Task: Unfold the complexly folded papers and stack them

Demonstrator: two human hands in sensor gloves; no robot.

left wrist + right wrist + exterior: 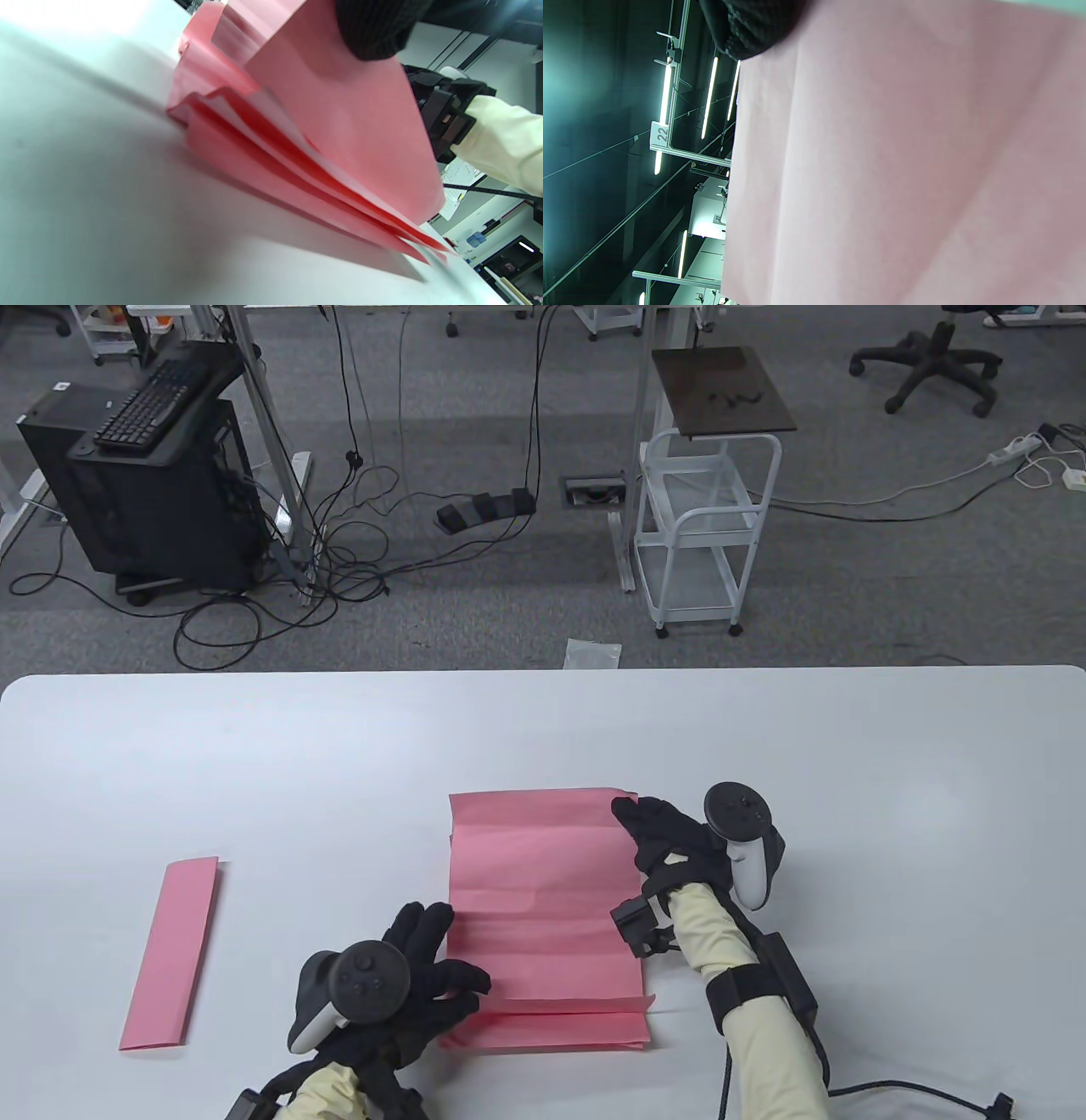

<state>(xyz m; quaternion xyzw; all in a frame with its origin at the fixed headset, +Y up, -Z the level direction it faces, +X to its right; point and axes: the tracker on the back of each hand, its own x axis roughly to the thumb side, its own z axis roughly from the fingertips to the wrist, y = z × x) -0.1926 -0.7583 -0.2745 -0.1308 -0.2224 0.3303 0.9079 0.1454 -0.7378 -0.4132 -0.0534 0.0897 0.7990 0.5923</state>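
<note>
Looking down from the table view, I see a partly unfolded pink paper [543, 899] lying creased on the white surface [254, 780], a folded flap still doubled over along its near edge. The left hand [416, 984] rests on the sheet's near left corner with its fingers [424, 925] spread wide and flat. The right hand [670, 840] holds the far right corner, fingers curled around the edge. A second pink paper [172, 954], still folded into a narrow strip, lies well apart to the left. In the left wrist view, the pink paper [339, 127] fans up off the surface in several layers, a gloved fingertip [373, 29] pressing on the top layer. In the right wrist view, the sheet [903, 169] fills most of the frame, with one dark fingertip [751, 29] against its edge.
</note>
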